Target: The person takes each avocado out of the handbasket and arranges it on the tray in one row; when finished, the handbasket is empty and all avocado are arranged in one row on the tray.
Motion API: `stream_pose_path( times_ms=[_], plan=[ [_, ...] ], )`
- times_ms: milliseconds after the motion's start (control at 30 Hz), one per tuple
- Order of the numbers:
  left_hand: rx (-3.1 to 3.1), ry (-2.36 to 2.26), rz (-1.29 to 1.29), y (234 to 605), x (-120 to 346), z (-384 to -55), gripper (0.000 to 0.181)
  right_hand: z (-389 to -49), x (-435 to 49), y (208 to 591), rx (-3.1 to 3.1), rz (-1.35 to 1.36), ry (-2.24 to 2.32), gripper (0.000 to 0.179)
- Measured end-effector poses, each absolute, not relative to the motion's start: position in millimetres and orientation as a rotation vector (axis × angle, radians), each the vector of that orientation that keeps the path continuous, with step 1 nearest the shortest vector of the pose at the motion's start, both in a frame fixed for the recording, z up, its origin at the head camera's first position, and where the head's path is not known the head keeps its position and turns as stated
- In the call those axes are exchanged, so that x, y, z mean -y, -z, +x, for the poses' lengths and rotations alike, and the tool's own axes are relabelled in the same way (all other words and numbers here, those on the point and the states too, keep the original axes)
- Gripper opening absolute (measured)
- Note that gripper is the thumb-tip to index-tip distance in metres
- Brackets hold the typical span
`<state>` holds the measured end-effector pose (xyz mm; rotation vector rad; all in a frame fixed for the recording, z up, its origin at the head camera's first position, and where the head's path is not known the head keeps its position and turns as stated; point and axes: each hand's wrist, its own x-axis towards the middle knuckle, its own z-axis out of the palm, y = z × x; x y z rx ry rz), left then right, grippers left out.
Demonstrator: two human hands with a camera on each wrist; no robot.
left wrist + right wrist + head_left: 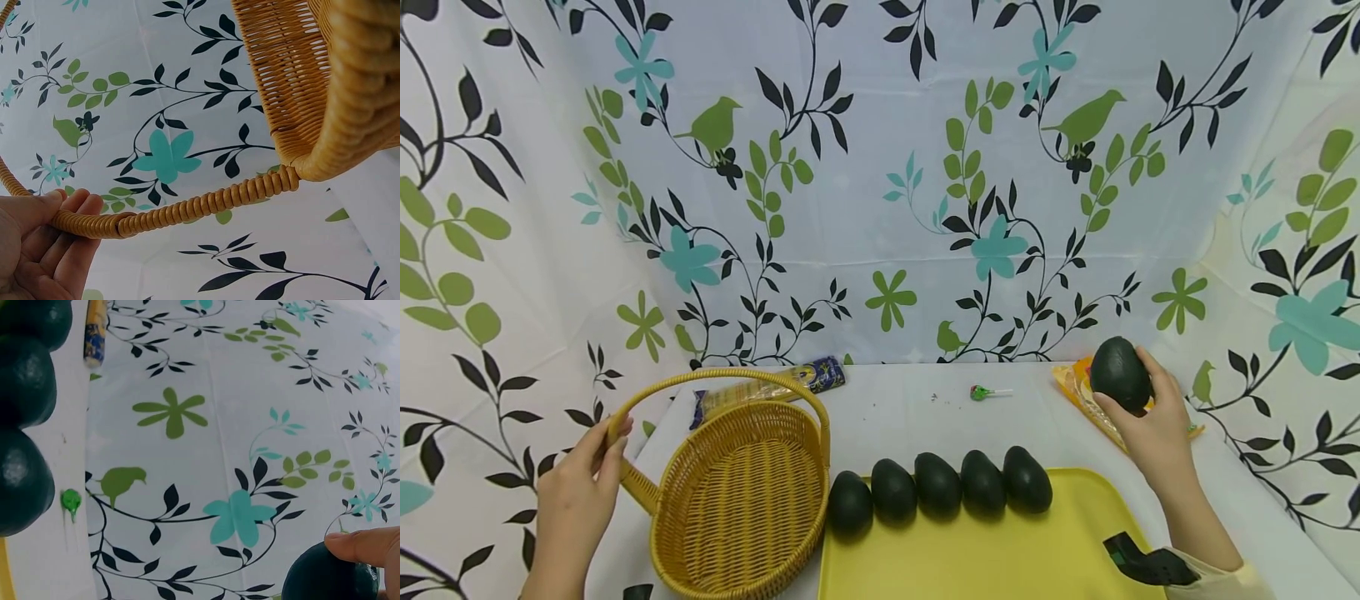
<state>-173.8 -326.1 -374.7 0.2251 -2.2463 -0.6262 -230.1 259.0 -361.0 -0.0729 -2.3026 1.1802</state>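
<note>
My left hand (576, 496) grips the wrapped handle (206, 203) of a yellow-brown wicker basket (741, 500), which is tilted so its bare inside faces me. Fingers and thumb curl round the handle in the left wrist view. At the right, my right hand (1157, 425) holds a dark green avocado (1120, 373) up above the table, thumb on one side and fingers on the other. Several more avocados (938, 486) stand in a row along the far edge of a yellow tray (1000, 554), the leftmost one close beside the basket.
Behind the basket lies a long clear-and-blue packet (827, 374), perhaps pasta. A green-wrapped lollipop (981, 392) is on the white table near the back. An orange-yellow packet (1078, 379) lies partly behind the right hand. A leaf-patterned cloth (850, 208) hangs behind the table.
</note>
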Motion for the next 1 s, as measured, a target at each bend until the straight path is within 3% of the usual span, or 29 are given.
stream_pose_path(
  times_ms=[1000],
  plan=[
    [2.260, 0.630, 0.240, 373.2, 324.3, -172.7, 0.031, -234.0, -276.6, 410.9, 2.528, -0.147, -1.093, 0.084]
  ],
)
